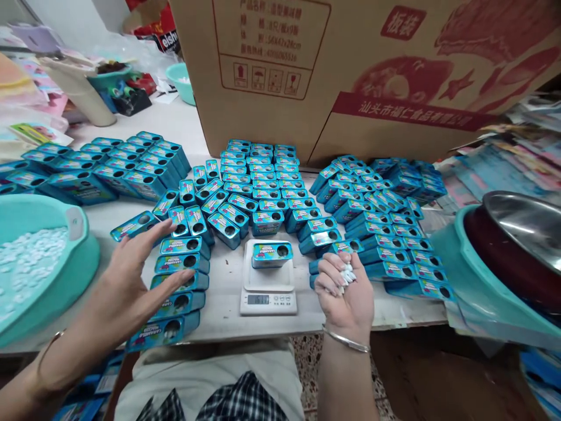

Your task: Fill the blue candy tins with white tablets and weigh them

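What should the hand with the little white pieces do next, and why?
Probably move the right hand over the tin on the scale and drop pieces into its hole. The tin sits there with its hole open, and that hand is cupped close beside it.

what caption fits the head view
Right hand cupping small white tablets beside a blue tin on a white scale.
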